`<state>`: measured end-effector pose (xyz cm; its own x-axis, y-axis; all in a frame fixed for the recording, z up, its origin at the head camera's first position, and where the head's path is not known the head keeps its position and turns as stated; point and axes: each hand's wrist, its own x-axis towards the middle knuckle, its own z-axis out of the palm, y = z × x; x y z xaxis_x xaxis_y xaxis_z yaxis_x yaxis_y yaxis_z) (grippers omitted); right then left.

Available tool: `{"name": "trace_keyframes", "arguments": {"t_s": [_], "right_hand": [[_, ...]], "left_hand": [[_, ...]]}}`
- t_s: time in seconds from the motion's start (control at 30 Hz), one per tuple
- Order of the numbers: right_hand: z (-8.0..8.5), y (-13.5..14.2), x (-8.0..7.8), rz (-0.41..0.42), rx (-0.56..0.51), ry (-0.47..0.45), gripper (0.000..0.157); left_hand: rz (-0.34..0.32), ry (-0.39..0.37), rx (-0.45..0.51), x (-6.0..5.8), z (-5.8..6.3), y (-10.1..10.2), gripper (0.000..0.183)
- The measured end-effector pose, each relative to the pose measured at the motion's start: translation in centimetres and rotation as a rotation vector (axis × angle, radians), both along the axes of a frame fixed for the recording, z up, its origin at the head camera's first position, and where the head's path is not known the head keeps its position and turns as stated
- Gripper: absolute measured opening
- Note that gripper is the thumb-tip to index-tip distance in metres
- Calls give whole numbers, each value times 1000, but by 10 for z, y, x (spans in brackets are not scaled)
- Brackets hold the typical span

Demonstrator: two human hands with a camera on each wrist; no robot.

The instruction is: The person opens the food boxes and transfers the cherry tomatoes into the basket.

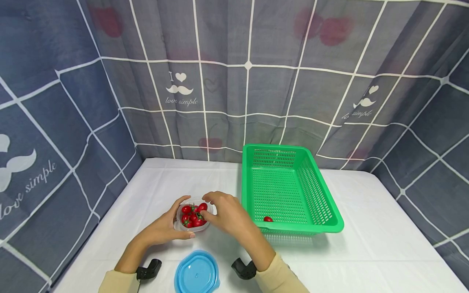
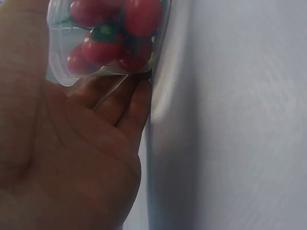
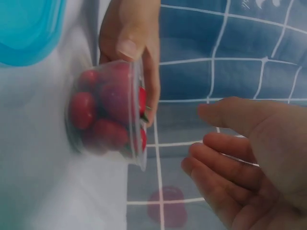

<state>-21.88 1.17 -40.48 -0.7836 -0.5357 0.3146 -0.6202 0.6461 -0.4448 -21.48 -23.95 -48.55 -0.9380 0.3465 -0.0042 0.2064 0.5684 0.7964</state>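
My left hand (image 1: 161,228) holds a small clear plastic container (image 1: 199,229) from its left side, with the thumb near and the fingers on the far side. Red cherry tomatoes (image 1: 193,217) with green stems fill it; several show through its wall in both wrist views. Over the container's right edge hovers my right hand (image 1: 228,212), fingers loosely bent. In the right wrist view that right hand (image 3: 249,163) is apart from the container, with nothing between thumb and fingers. A single cherry tomato (image 1: 268,219) lies in the near left corner of the green basket (image 1: 302,228).
The green perforated basket stands right of my hands. A blue lid (image 1: 197,273) lies near the front edge, between my forearms. Under everything is a white-covered table (image 1: 370,232), with a grey checked curtain (image 1: 227,89) behind and at the sides.
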Motion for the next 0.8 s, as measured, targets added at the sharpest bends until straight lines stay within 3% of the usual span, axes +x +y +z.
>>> {"name": "trace_keyframes", "arguments": {"t_s": [0.43, 0.8], "right_hand": [[-16, -15, 4, 41, 63, -39, 33], [-25, -18, 2, 53, 58, -8, 19]], "left_hand": [[-1, -7, 22, 1, 0, 0, 114], [-5, -8, 30, 1, 0, -1, 114]]}}
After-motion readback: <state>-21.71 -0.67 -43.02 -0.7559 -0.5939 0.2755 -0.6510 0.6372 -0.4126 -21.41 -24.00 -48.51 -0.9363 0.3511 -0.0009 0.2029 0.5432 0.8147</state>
